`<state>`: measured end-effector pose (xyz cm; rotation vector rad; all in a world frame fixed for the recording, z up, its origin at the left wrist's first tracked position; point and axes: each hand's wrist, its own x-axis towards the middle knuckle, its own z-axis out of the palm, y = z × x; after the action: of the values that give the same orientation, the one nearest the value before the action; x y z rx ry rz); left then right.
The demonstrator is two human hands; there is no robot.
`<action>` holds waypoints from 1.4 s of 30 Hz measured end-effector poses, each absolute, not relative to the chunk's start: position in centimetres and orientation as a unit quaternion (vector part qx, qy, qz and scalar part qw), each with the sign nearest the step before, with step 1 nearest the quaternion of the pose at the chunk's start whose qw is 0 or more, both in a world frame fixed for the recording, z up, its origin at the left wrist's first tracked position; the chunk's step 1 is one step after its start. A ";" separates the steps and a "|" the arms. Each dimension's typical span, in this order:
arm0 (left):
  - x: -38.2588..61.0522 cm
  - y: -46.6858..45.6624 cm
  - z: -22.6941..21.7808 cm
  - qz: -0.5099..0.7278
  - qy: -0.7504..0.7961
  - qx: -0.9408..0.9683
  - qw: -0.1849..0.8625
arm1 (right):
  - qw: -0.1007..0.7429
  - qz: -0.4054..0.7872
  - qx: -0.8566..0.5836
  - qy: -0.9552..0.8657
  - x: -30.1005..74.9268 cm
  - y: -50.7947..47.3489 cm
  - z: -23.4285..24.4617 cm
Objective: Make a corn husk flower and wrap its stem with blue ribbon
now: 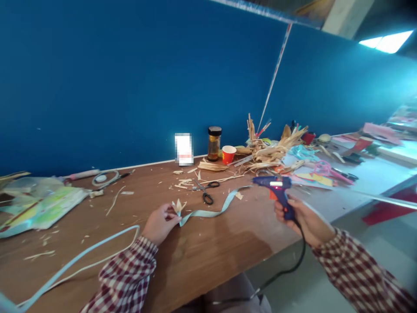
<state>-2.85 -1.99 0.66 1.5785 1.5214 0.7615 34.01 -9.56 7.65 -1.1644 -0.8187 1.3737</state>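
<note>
Pinched in the fingers of my left hand [161, 224] is a small flower of pale dried husk petals [179, 206], resting low over the wooden table. A light blue ribbon [208, 213] runs from the flower's base and curls to the right across the wood. My right hand [308, 219] grips the handle of a dark blue glue gun [276, 184] with an orange trigger. Its nozzle points left, above the ribbon's far end, and a black cord hangs down from the handle. Black-handled scissors [206, 191] lie open beyond the ribbon, touched by neither hand.
A lidded jar [214, 143], a red paper cup [229, 155] and a heap of dried husks [270, 152] stand along the blue wall. Pink scissors [324, 168] lie at the right. A white cable [94, 241] loops at the left, near a colourful plastic packet [55, 206].
</note>
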 end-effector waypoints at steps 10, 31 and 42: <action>-2.9 -2.0 0.3 0.309 0.592 0.622 0.408 | 0.304 0.626 -0.451 -0.559 22.4 -8.9 4.3; -2.9 -1.9 0.4 0.298 0.595 0.617 0.420 | 0.249 0.567 -0.469 -0.630 20.1 -7.1 3.2; -2.8 -2.0 0.6 0.301 0.596 0.607 0.431 | 0.258 0.558 -0.460 -0.641 20.2 -6.9 3.2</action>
<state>-2.81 -1.98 0.60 1.5142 1.4878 0.7501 20.16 -6.88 3.15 -1.2464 -1.7372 1.5134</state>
